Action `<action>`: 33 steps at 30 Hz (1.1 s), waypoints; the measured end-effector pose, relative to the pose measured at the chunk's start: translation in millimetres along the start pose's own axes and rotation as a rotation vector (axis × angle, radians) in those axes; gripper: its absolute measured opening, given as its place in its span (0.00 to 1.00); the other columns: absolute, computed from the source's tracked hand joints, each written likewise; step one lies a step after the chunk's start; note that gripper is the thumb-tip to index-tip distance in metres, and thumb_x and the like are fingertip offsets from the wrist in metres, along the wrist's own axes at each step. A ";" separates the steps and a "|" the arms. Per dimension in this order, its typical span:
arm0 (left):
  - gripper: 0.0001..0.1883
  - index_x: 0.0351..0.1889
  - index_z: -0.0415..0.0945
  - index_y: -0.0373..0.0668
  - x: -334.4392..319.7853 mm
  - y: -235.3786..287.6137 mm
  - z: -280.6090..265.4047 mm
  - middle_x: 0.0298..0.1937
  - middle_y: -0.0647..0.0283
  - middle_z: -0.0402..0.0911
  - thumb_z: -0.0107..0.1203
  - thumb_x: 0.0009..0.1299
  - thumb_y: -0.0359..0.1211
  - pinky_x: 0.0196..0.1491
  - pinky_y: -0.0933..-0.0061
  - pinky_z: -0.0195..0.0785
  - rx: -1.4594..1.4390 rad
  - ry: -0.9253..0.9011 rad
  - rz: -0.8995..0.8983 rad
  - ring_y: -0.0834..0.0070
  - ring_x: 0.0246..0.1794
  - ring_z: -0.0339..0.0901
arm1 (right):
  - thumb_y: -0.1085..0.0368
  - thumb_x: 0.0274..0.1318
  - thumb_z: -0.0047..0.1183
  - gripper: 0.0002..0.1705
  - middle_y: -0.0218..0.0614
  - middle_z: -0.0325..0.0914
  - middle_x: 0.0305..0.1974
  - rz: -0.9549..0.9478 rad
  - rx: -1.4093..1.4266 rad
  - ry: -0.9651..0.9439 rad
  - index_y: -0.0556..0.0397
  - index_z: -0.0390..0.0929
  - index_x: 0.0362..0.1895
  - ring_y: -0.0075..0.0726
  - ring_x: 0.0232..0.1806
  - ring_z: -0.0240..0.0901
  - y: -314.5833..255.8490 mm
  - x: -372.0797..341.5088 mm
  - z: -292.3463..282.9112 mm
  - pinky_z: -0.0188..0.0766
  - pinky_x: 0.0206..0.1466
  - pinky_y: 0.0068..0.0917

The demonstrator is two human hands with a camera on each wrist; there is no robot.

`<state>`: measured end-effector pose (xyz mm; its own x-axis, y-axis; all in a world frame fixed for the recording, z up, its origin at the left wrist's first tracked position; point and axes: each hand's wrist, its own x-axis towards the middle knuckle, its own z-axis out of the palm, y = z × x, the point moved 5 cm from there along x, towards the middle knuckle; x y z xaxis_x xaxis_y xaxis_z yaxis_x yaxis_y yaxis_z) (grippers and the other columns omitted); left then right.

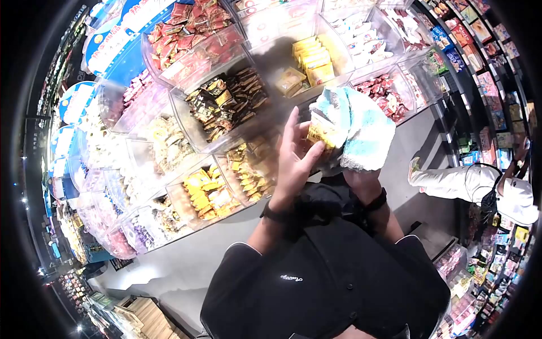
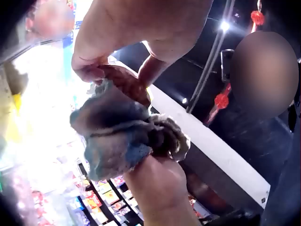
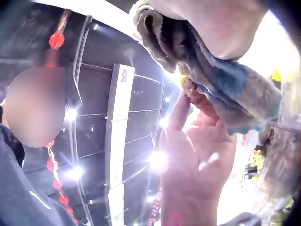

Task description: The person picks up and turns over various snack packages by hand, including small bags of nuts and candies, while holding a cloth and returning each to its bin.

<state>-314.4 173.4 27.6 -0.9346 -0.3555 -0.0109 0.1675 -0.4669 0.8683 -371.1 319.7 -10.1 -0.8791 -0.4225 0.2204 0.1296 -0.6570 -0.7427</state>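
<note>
In the head view my left hand [image 1: 296, 155] pinches a small yellow snack packet [image 1: 322, 133] between thumb and fingers. Its brown underside [image 2: 127, 82] shows in the left wrist view. My right hand [image 1: 362, 179] grips a light blue and white towel [image 1: 370, 133], which is bunched against the packet and hides most of the right fingers. From the right wrist side, the towel [image 3: 225, 84] hangs in folds under the right hand [image 3: 216, 23], and the left hand [image 3: 200, 150] reaches up to the packet [image 3: 201, 101].
Clear bins of wrapped snacks surround the hands: black packets [image 1: 226, 104], yellow packets [image 1: 209, 189] and red packets [image 1: 384, 93]. One bin holds larger yellow packs [image 1: 313, 62]. A person in white clothes [image 1: 468, 183] stands at right beside stocked shelves [image 1: 488, 85].
</note>
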 end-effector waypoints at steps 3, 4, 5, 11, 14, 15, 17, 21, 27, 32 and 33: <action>0.35 0.67 0.53 0.34 4.1 -3.9 -3.0 0.55 0.57 0.71 0.58 0.63 0.25 0.53 0.74 0.67 -0.018 -0.034 -0.123 0.74 0.51 0.72 | 0.57 0.64 0.43 0.26 0.38 0.67 0.57 0.022 0.066 -0.001 0.55 0.59 0.62 0.38 0.58 0.65 -2.2 3.9 8.7 0.64 0.61 0.36; 0.27 0.59 0.62 0.34 1.9 -1.9 0.3 0.48 0.60 0.75 0.59 0.63 0.27 0.52 0.74 0.68 -0.059 -0.073 -0.217 0.77 0.47 0.74 | 0.55 0.64 0.41 0.27 0.38 0.66 0.58 0.000 -0.220 -0.030 0.54 0.58 0.63 0.39 0.59 0.64 -4.6 -1.6 4.1 0.63 0.62 0.37; 0.24 0.57 0.64 0.35 0.8 -5.1 -2.0 0.47 0.61 0.76 0.59 0.63 0.27 0.51 0.75 0.68 -0.062 -0.038 -0.214 0.77 0.46 0.74 | 0.53 0.64 0.40 0.29 0.39 0.64 0.59 0.018 -0.245 -0.029 0.54 0.57 0.64 0.40 0.60 0.63 -5.0 -4.3 4.3 0.62 0.63 0.38; 0.19 0.54 0.59 0.37 -1.5 -33.1 -17.5 0.48 0.60 0.72 0.52 0.68 0.29 0.48 0.77 0.68 0.030 0.155 -0.084 0.77 0.46 0.72 | 0.48 0.65 0.35 0.34 0.43 0.59 0.64 0.233 0.414 0.014 0.54 0.51 0.67 0.45 0.62 0.61 -3.1 -10.5 33.2 0.61 0.63 0.40; 0.23 0.60 0.52 0.39 -4.2 -25.8 -2.4 0.54 0.58 0.66 0.46 0.71 0.31 0.59 0.72 0.57 0.124 0.058 0.034 0.73 0.54 0.64 | 0.49 0.65 0.34 0.31 0.42 0.60 0.62 0.226 0.219 0.036 0.56 0.59 0.63 0.42 0.59 0.64 12.5 -22.0 3.0 0.66 0.58 0.37; 0.24 0.62 0.51 0.39 -5.9 -19.3 5.6 0.56 0.57 0.64 0.44 0.71 0.32 0.61 0.71 0.54 0.227 0.018 0.095 0.72 0.56 0.62 | 0.51 0.65 0.35 0.26 0.41 0.64 0.59 0.238 0.089 0.054 0.57 0.65 0.58 0.39 0.56 0.67 17.6 -23.4 -10.9 0.69 0.54 0.35; 0.30 0.69 0.41 0.35 -7.5 -26.9 16.1 0.66 0.52 0.55 0.38 0.74 0.37 0.68 0.68 0.42 0.211 -0.130 0.104 0.65 0.67 0.52 | 0.56 0.64 0.38 0.23 0.41 0.66 0.57 0.055 -0.361 0.031 0.57 0.65 0.57 0.38 0.55 0.68 18.7 -23.3 -20.3 0.69 0.55 0.34; 0.32 0.70 0.42 0.35 -4.9 -41.0 8.8 0.67 0.50 0.53 0.39 0.75 0.44 0.69 0.66 0.39 0.261 -0.052 0.163 0.62 0.69 0.50 | 0.67 0.58 0.49 0.25 0.39 0.67 0.55 0.035 -0.433 -0.036 0.57 0.62 0.60 0.36 0.55 0.68 15.7 -23.4 -5.0 0.67 0.56 0.33; 0.34 0.69 0.44 0.34 -0.2 -39.1 -9.5 0.66 0.46 0.54 0.38 0.75 0.49 0.68 0.64 0.44 0.449 -0.018 0.214 0.57 0.68 0.53 | 0.70 0.56 0.50 0.26 0.39 0.67 0.56 0.190 -0.298 -0.006 0.56 0.62 0.60 0.33 0.56 0.66 19.1 -34.1 17.4 0.66 0.58 0.31; 0.35 0.69 0.45 0.34 -9.3 -34.5 -8.7 0.66 0.45 0.53 0.40 0.74 0.48 0.68 0.63 0.43 0.621 -0.051 0.170 0.53 0.68 0.52 | 0.59 0.62 0.41 0.23 0.36 0.69 0.54 0.146 -0.400 -0.060 0.54 0.62 0.59 0.34 0.54 0.69 29.4 -23.6 -2.4 0.70 0.53 0.32; 0.35 0.69 0.45 0.34 -11.4 -29.6 -5.7 0.66 0.45 0.54 0.41 0.73 0.47 0.68 0.63 0.43 0.688 -0.063 0.184 0.53 0.68 0.52 | 0.52 0.65 0.34 0.25 0.36 0.71 0.52 0.255 -0.287 -0.012 0.52 0.63 0.59 0.34 0.51 0.71 34.4 -20.3 -7.8 0.72 0.48 0.32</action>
<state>-307.0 186.6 -0.9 -0.9301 -0.3225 0.1761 0.1074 0.2197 0.9696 -352.4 310.5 -45.1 -0.8297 -0.5581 0.0116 0.2086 -0.3292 -0.9209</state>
